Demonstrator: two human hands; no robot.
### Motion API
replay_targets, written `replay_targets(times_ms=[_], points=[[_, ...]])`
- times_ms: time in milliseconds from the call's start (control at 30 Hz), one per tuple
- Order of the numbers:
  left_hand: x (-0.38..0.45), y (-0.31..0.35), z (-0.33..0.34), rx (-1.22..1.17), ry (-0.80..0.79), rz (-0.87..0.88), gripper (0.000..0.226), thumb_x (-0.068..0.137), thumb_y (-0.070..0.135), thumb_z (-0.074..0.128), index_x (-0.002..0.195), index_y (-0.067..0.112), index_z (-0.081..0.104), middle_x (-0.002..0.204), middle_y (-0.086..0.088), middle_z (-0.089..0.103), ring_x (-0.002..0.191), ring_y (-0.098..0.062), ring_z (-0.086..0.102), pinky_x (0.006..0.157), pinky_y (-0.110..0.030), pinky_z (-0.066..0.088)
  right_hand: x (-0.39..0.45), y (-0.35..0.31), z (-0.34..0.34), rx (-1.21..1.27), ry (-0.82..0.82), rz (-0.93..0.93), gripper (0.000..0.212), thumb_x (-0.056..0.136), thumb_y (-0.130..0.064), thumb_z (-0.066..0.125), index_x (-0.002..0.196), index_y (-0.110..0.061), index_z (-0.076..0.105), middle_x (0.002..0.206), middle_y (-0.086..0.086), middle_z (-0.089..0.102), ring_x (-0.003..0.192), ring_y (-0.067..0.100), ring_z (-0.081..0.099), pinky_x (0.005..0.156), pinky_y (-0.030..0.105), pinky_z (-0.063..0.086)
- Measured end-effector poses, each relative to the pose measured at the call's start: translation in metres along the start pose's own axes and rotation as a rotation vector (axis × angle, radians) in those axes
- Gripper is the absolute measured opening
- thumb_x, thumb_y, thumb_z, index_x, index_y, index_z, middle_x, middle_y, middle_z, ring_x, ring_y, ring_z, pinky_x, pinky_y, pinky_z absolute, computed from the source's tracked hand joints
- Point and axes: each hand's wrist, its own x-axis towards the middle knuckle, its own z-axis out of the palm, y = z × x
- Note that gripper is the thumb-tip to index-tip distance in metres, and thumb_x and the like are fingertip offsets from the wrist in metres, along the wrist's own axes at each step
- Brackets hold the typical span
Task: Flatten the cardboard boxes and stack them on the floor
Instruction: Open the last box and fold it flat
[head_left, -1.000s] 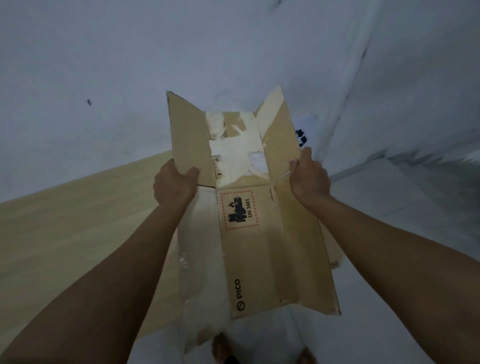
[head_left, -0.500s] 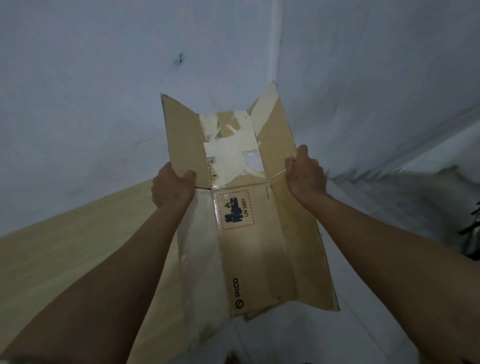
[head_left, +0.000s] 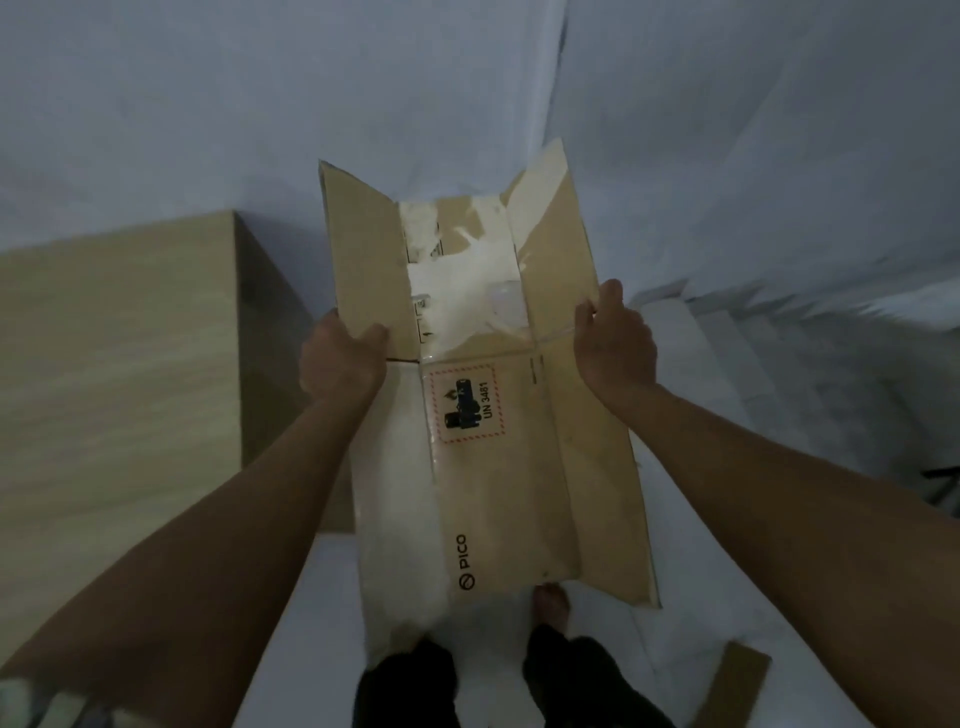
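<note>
Box: a flattened cardboard box (head_left: 498, 441) with a PICO mark and a UN 3481 label (head_left: 465, 402) is held in the air in front of the person, above the pale floor (head_left: 753, 545).
Long axis: it runs away from the body, the near end hanging over the feet (head_left: 550, 600) and the far flaps (head_left: 363, 260) spread open toward the wall.
Left hand: the left hand (head_left: 340, 358) is clamped on the left edge at the fold line, thumb on top of the left flap.
Right hand: the right hand (head_left: 615, 348) is closed on the right edge at the same fold line, fingers curled over the rim.
Nearer hand: neither; both grip level with each other, one on each long edge.
Stage, as I judge it: the box looks collapsed, and laying it down is not yet done.
Key relation: the floor lies straight below the box, so the drop is downward and slightly forward.
Open room: bare floor lies ahead and to the right.
Edges to mind: a wooden cabinet (head_left: 130, 364) stands just beside the box's left edge, and the feet sit under its near end.
Other cardboard: a brown piece of cardboard (head_left: 732, 686) lies on the floor at the lower right, perhaps the stack's place.
</note>
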Motion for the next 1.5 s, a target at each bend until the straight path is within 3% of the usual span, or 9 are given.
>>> replay_targets(times_ms=[267, 467, 600, 700, 933, 1000, 1333, 1433, 1500], points=[[0.019, -0.089, 0.144, 0.044, -0.045, -0.169, 0.06, 0.084, 0.05, 0.066, 0.127, 0.01, 0.058, 0.123, -0.015, 0.063, 0.113, -0.037, 0.059, 0.09, -0.043, 0.049, 0.029, 0.088, 0.145, -0.07, -0.131, -0.01, 0.038, 0.107, -0.039, 0.033, 0.127, -0.008, 0.043, 0.102, 0.021, 0.064, 0.09, 0.04, 0.061, 0.067, 0.037, 0.036], [0.078, -0.178, 0.256, -0.187, -0.043, -0.196, 0.055, 0.079, 0.037, 0.073, 0.124, 0.007, 0.063, 0.118, -0.011, 0.068, 0.105, -0.029, 0.065, 0.09, -0.039, 0.054, 0.062, 0.127, 0.291, -0.021, -0.164, -0.022, 0.037, 0.107, -0.039, 0.034, 0.128, -0.01, 0.042, 0.104, 0.021, 0.064, 0.092, 0.041, 0.061, 0.069, 0.038, 0.037], [0.127, -0.257, 0.331, -0.186, 0.0, -0.198, 0.06, 0.074, 0.04, 0.076, 0.123, 0.008, 0.064, 0.119, -0.012, 0.068, 0.105, -0.031, 0.065, 0.091, -0.045, 0.054, 0.077, 0.152, 0.398, 0.022, -0.207, -0.023, 0.038, 0.107, -0.039, 0.033, 0.13, -0.01, 0.041, 0.108, 0.019, 0.063, 0.095, 0.038, 0.061, 0.071, 0.036, 0.037], [0.163, -0.327, 0.39, -0.205, 0.023, -0.18, 0.059, 0.077, 0.036, 0.079, 0.125, 0.006, 0.062, 0.123, -0.013, 0.066, 0.108, -0.03, 0.064, 0.091, -0.039, 0.053, 0.083, 0.173, 0.489, 0.059, -0.198, -0.03, 0.031, 0.106, -0.035, 0.035, 0.123, -0.009, 0.042, 0.098, 0.015, 0.06, 0.088, 0.035, 0.06, 0.07, 0.037, 0.04], [0.214, -0.409, 0.451, -0.219, 0.01, -0.145, 0.063, 0.076, 0.038, 0.08, 0.127, 0.006, 0.061, 0.124, -0.013, 0.066, 0.109, -0.03, 0.063, 0.093, -0.04, 0.052, 0.099, 0.201, 0.588, 0.122, -0.219, -0.1, 0.022, 0.105, -0.036, 0.039, 0.107, -0.014, 0.038, 0.092, 0.01, 0.055, 0.081, 0.031, 0.057, 0.069, 0.039, 0.045], [0.224, -0.427, 0.467, -0.232, 0.019, -0.135, 0.061, 0.078, 0.033, 0.08, 0.129, 0.006, 0.06, 0.126, -0.012, 0.064, 0.112, -0.029, 0.062, 0.092, -0.035, 0.05, 0.102, 0.206, 0.611, 0.123, -0.205, -0.141, 0.02, 0.105, -0.035, 0.039, 0.103, -0.016, 0.036, 0.089, 0.008, 0.054, 0.077, 0.029, 0.056, 0.065, 0.036, 0.042], [0.258, -0.488, 0.512, -0.134, 0.046, -0.08, 0.073, 0.066, 0.052, 0.083, 0.124, 0.013, 0.062, 0.122, -0.01, 0.066, 0.107, -0.029, 0.064, 0.091, -0.044, 0.054, 0.119, 0.228, 0.674, 0.056, -0.203, -0.114, 0.032, 0.104, -0.041, 0.042, 0.114, -0.011, 0.043, 0.096, 0.008, 0.056, 0.083, 0.028, 0.058, 0.072, 0.04, 0.047], [0.266, -0.498, 0.518, -0.058, 0.034, -0.078, 0.092, 0.064, 0.064, 0.077, 0.137, 0.017, 0.046, 0.135, -0.011, 0.056, 0.119, -0.033, 0.056, 0.098, -0.047, 0.049, 0.12, 0.233, 0.681, -0.028, -0.156, -0.085, 0.038, 0.102, -0.043, 0.045, 0.121, -0.011, 0.044, 0.103, 0.009, 0.058, 0.093, 0.033, 0.061, 0.075, 0.039, 0.043], [0.261, -0.499, 0.522, 0.095, 0.009, -0.052, 0.103, 0.073, 0.062, 0.071, 0.152, 0.022, 0.019, 0.154, -0.012, 0.032, 0.137, -0.035, 0.037, 0.108, -0.052, 0.036, 0.115, 0.237, 0.687, -0.091, -0.124, -0.096, 0.051, 0.101, -0.043, 0.048, 0.14, -0.012, 0.038, 0.134, 0.012, 0.053, 0.119, 0.035, 0.055, 0.089, 0.044, 0.042]])
